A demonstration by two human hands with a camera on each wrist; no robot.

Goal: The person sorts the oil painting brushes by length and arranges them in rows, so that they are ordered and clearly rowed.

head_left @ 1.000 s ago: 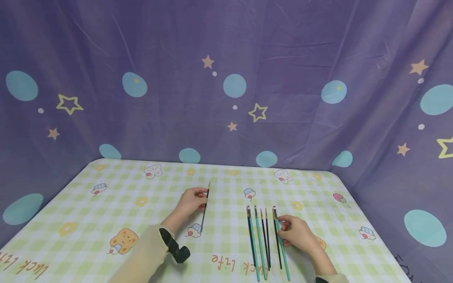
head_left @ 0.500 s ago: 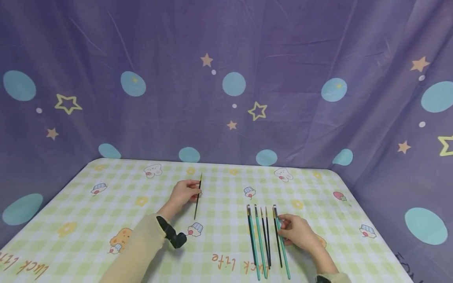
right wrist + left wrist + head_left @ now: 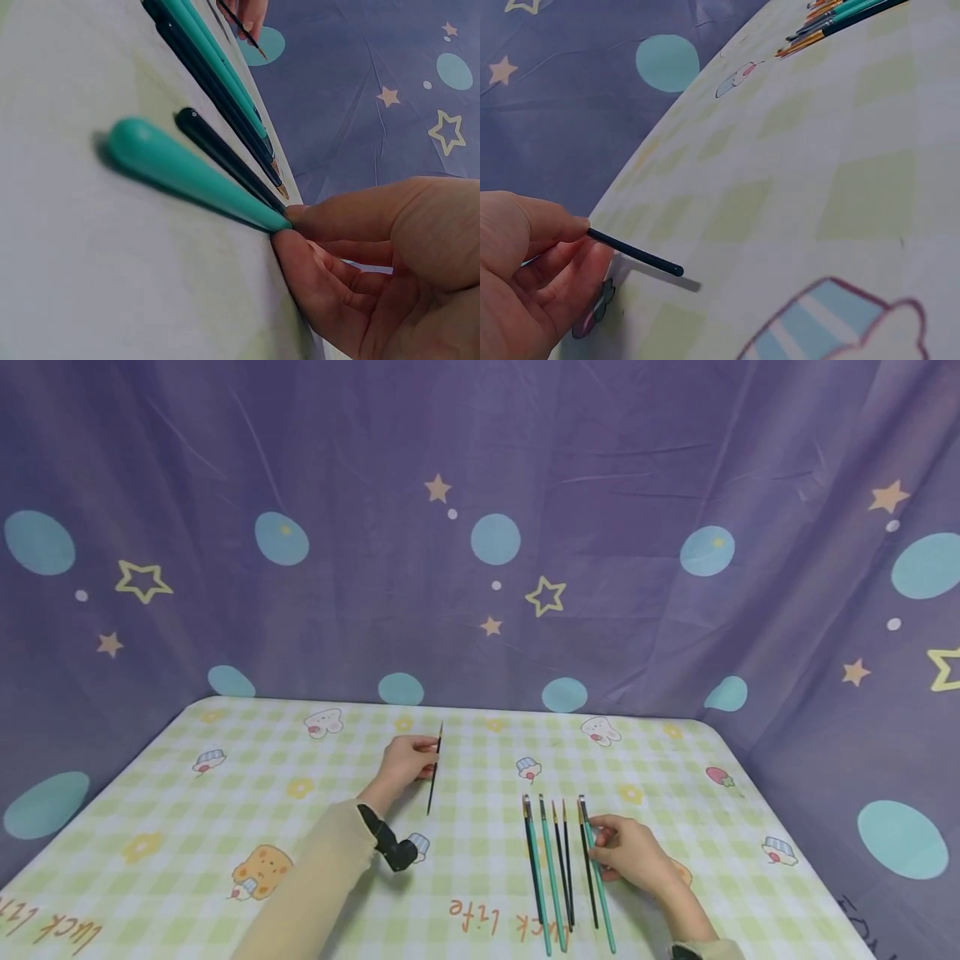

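My left hand (image 3: 405, 764) pinches a thin black paintbrush (image 3: 431, 792) between thumb and fingers, left of the table's middle. Its bristle tip points to the far edge; in the left wrist view the black handle end (image 3: 641, 253) sticks out over the cloth, its shadow beside it. My right hand (image 3: 633, 853) pinches a teal paintbrush (image 3: 604, 906) at the right end of a row of brushes. In the right wrist view this brush's rounded end (image 3: 139, 146) lies toward the camera, with a black paintbrush (image 3: 225, 154) close alongside.
Several more teal and black paintbrushes (image 3: 553, 881) lie side by side, bristles away from me, left of my right hand. A green-checked cloth with printed cartoons covers the table (image 3: 247, 810). A purple curtain (image 3: 615, 627) hangs behind its far edge.
My left hand, with the black paintbrush, has moved away from me toward the far edge, first leftward and then back right. My right hand and the row of brushes have stayed put.
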